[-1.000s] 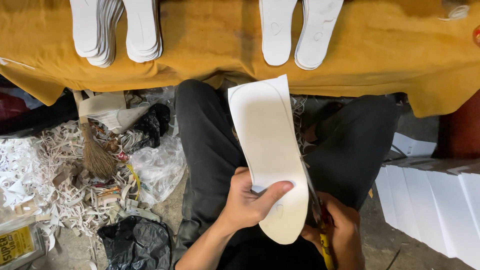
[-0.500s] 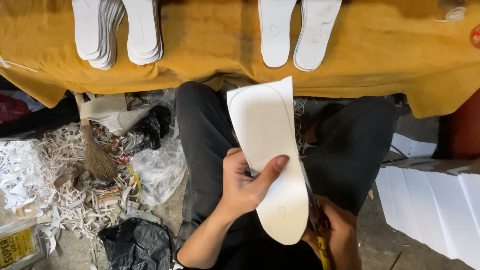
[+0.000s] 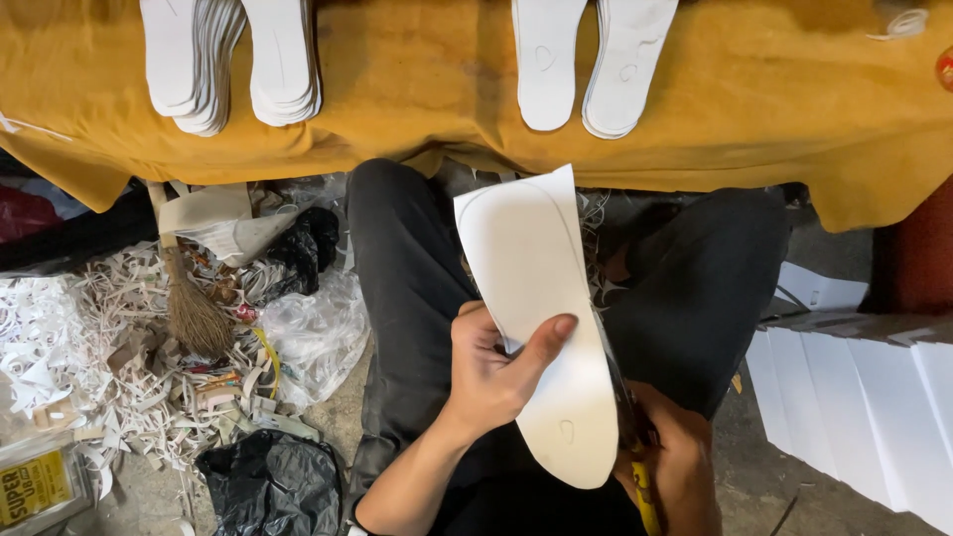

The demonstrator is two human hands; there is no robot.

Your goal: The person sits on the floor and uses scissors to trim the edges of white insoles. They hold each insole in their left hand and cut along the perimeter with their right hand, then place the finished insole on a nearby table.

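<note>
Gripping a white sheet point(image 3: 541, 328) over the lap, the left hand point(image 3: 491, 382) pinches it thumb-on-top so the drawn insole outline faces up. The right hand point(image 3: 680, 462), closed around yellow-handled scissors point(image 3: 635, 467), works its right edge. Cut insoles point(image 3: 591, 60) lie stacked on the counter point(image 3: 417, 109); scraps point(image 3: 109, 377) litter the floor.

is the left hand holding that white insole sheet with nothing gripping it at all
No, the left hand grips the white sheet, its thumb pressed across the front.
</note>
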